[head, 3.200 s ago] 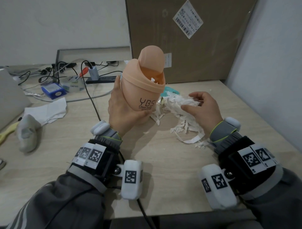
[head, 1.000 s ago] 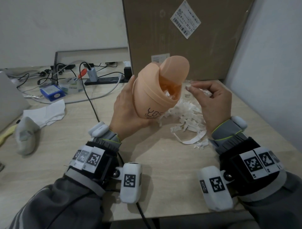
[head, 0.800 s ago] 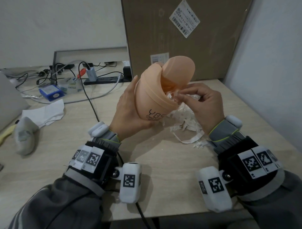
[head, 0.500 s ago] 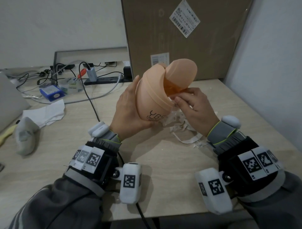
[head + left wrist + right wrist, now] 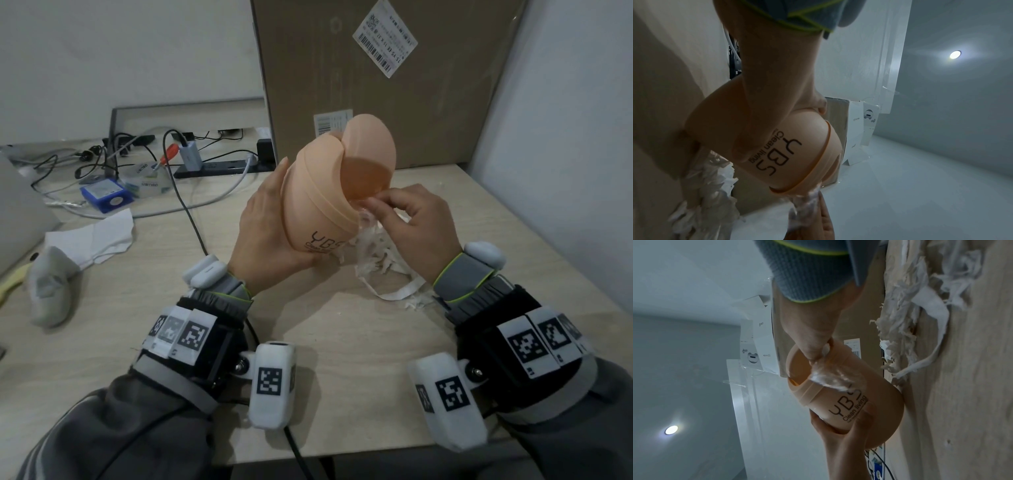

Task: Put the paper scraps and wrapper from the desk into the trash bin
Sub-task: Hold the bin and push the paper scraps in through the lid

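Note:
My left hand [image 5: 263, 236] grips a peach swing-lid trash bin [image 5: 318, 205] and holds it off the desk, tilted with its mouth to the right. My right hand [image 5: 383, 205] pinches a crinkled clear wrapper [image 5: 828, 379] at the bin's opening, fingertips at the rim under the raised lid. Part of the wrapper hangs outside over the rim. A pile of white shredded paper scraps [image 5: 376, 253] lies on the desk under and behind my right hand. The left wrist view shows the bin [image 5: 797, 146] from below, with scraps [image 5: 705, 186] beside it.
A large cardboard box [image 5: 394, 85] stands against the wall right behind the bin. Cables and a power strip [image 5: 219, 168], a blue box [image 5: 104, 197], a white tissue [image 5: 99, 236] and a grey sock-like object [image 5: 48, 291] lie at the left. A wall [image 5: 565, 137] closes the right side.
My right hand left the scrap pile, rose with a piece pinched, and moved left to the bin's mouth. The left hand tipped the bin further right and raised it a little.

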